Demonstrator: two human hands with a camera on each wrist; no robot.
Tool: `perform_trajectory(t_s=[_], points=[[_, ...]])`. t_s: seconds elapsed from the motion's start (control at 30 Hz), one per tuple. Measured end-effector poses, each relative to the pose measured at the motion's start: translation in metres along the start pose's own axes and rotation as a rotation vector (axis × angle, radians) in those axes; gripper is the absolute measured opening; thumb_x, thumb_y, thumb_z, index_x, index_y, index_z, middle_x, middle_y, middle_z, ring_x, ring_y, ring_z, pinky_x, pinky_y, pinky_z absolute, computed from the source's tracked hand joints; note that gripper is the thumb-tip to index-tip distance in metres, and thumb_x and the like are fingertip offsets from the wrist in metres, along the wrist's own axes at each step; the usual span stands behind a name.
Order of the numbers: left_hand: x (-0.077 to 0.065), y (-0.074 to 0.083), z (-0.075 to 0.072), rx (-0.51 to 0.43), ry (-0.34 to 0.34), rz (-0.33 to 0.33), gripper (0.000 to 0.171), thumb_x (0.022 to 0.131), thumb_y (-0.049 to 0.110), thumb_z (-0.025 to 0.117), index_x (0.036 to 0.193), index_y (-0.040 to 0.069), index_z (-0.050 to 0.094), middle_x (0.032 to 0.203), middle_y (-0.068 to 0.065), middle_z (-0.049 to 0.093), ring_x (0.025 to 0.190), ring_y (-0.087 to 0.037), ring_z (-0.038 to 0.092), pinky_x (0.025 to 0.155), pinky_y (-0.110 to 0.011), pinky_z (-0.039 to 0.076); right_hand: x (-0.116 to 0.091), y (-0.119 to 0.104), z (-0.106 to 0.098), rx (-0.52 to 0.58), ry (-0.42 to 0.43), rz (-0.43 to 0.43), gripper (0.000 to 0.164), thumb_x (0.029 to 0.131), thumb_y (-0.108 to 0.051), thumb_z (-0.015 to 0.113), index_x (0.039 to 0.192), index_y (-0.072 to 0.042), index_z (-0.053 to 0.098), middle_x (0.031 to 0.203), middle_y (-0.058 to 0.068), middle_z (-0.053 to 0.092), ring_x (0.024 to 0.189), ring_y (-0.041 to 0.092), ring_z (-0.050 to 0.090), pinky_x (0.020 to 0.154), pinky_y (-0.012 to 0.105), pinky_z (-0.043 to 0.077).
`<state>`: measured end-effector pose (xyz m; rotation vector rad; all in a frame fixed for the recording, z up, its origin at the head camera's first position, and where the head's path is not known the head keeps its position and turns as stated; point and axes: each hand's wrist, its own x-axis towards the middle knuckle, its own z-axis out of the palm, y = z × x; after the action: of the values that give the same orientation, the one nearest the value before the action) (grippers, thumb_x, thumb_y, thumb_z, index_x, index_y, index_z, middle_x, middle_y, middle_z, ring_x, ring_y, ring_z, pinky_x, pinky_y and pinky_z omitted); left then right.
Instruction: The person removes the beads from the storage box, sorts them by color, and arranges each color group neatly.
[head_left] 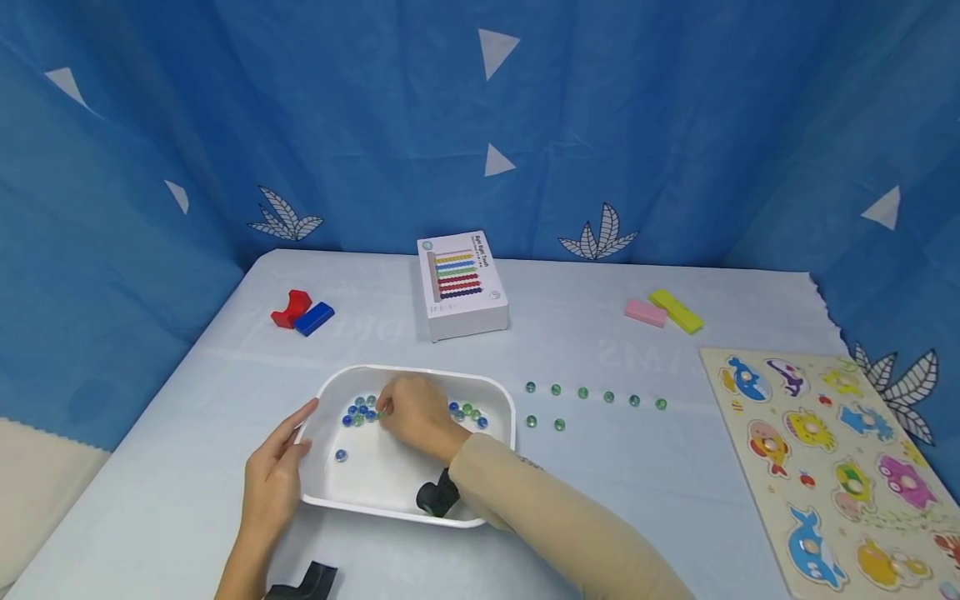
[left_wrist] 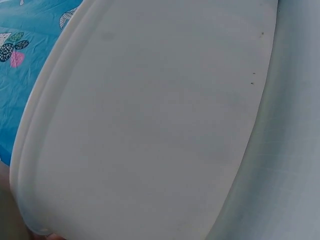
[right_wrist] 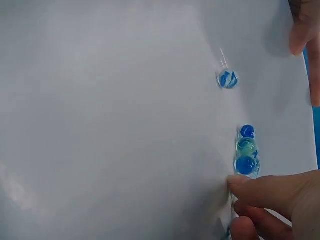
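Note:
A white plastic tub (head_left: 390, 492) holds a row of blue and green glass marbles (head_left: 360, 410) along its far side. One blue marble (right_wrist: 228, 79) lies apart from the row, toward the tub's left end. My left hand (head_left: 273, 479) grips the tub's left rim, thumb at the edge. Reaching into the tub, my right hand (head_left: 416, 412) has thumb and fingertips pinched around a marble at the row; the fingers mostly hide it. The left wrist view shows mainly the tub's outer wall (left_wrist: 150, 120).
Green marbles (head_left: 582, 392) form two rows on the table right of the tub. A white box (head_left: 468, 312) stands behind. Red (head_left: 292, 309) and blue (head_left: 314, 318) blocks lie back left; pink (head_left: 645, 313) and yellow (head_left: 677, 312) blocks back right. A sea-animal puzzle board (head_left: 817, 425) lies right.

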<state>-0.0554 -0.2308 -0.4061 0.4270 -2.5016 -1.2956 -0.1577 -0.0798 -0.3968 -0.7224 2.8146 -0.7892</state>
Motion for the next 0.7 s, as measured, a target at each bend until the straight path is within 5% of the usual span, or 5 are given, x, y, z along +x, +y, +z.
perform_trajectory(t_s=[0.17,0.33,0.43,0.57,0.7], points=[[0.005,-0.020,0.005,0.005,0.012,0.041,0.043,0.092,0.008,0.035,0.131,0.019,0.048,0.140,-0.006,0.044,0.134,-0.022,0.033,0.110,-0.020,0.027,-0.002,-0.003,-0.009,0.045,-0.029,-0.031,0.015,0.075,-0.022,0.070,0.089,-0.022,0.071,0.074,-0.012,0.064,0.064,-0.001,0.051,0.055,0.010,0.037],[0.009,-0.038,0.012,0.017,0.015,0.051,0.043,0.093,0.012,0.035,0.131,0.029,0.046,0.139,0.002,0.044,0.134,-0.015,0.034,0.104,-0.003,0.024,-0.020,-0.002,-0.044,0.333,-0.089,-0.095,0.017,0.079,-0.024,0.067,0.095,-0.020,0.068,0.083,-0.010,0.064,0.068,0.002,0.051,0.057,0.012,0.044],[0.006,-0.028,0.010,0.007,0.006,0.046,0.043,0.092,0.010,0.036,0.131,0.024,0.048,0.140,-0.003,0.044,0.134,-0.020,0.033,0.108,-0.012,0.026,-0.039,0.012,-0.069,0.448,-0.090,-0.167,0.017,0.080,-0.023,0.065,0.097,-0.021,0.066,0.089,-0.009,0.064,0.074,0.004,0.053,0.064,0.015,0.049],[0.001,-0.007,0.003,0.014,-0.005,0.010,0.042,0.092,0.008,0.036,0.131,0.018,0.048,0.140,-0.006,0.043,0.134,-0.024,0.033,0.111,-0.027,0.027,-0.067,0.050,-0.097,0.455,-0.001,-0.174,0.017,0.081,-0.022,0.065,0.098,-0.021,0.065,0.093,-0.009,0.064,0.078,0.006,0.055,0.070,0.021,0.051],[0.000,0.002,-0.001,0.020,-0.021,-0.018,0.042,0.093,0.008,0.035,0.132,0.016,0.047,0.141,-0.006,0.041,0.134,-0.023,0.032,0.110,-0.018,0.026,-0.096,0.103,-0.114,0.385,0.165,-0.081,0.016,0.080,-0.019,0.066,0.096,-0.020,0.064,0.091,-0.007,0.065,0.075,0.007,0.056,0.065,0.022,0.050]])
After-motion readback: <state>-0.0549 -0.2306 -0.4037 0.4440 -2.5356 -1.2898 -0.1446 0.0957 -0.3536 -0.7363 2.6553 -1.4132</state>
